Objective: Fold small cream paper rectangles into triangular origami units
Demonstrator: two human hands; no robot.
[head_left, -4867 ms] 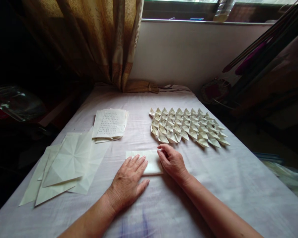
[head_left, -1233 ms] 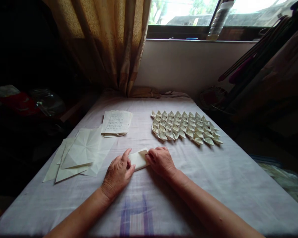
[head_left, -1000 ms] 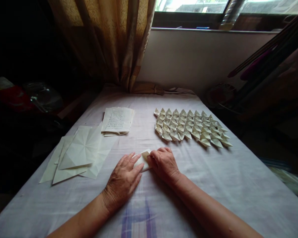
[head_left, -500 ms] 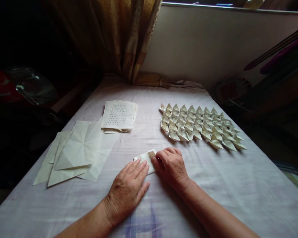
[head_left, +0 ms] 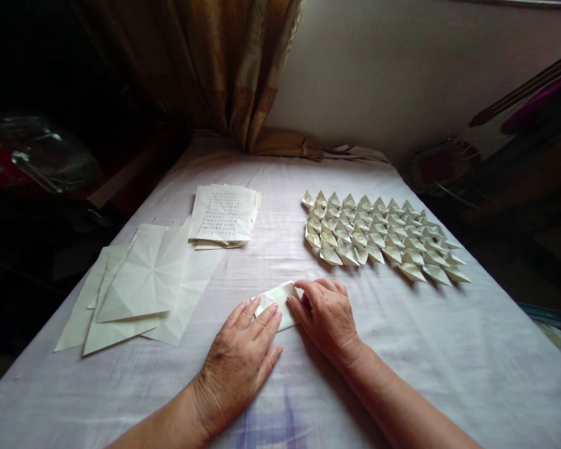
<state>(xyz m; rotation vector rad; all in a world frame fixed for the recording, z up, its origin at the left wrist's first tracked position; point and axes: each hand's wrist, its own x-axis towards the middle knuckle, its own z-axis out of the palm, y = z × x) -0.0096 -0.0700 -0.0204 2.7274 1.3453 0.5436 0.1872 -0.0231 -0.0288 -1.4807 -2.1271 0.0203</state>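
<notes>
A small folded piece of white paper (head_left: 280,297) lies on the cloth-covered table between my hands. My left hand (head_left: 245,343) is laid flat on its left part, fingers stretched out and slightly apart. The fingers of my right hand (head_left: 326,312) are bent, with thumb and forefinger pinching the paper's right edge. Part of the paper is hidden under the left fingers. Beyond my right hand stand rows of small folded paper boats (head_left: 378,231), set close together.
Creased paper sheets (head_left: 143,274) overlap at the left of the table (head_left: 402,374). Behind them is a stack of papers with writing (head_left: 227,215). A brown curtain (head_left: 243,81) hangs at the far edge, and a clear plastic container (head_left: 51,156) is at far left.
The flap at the paper's right end, raised and shaded before, now lies flatter and lighter under my right fingers. My left hand has stayed nearly still. The view has tilted down slightly.
</notes>
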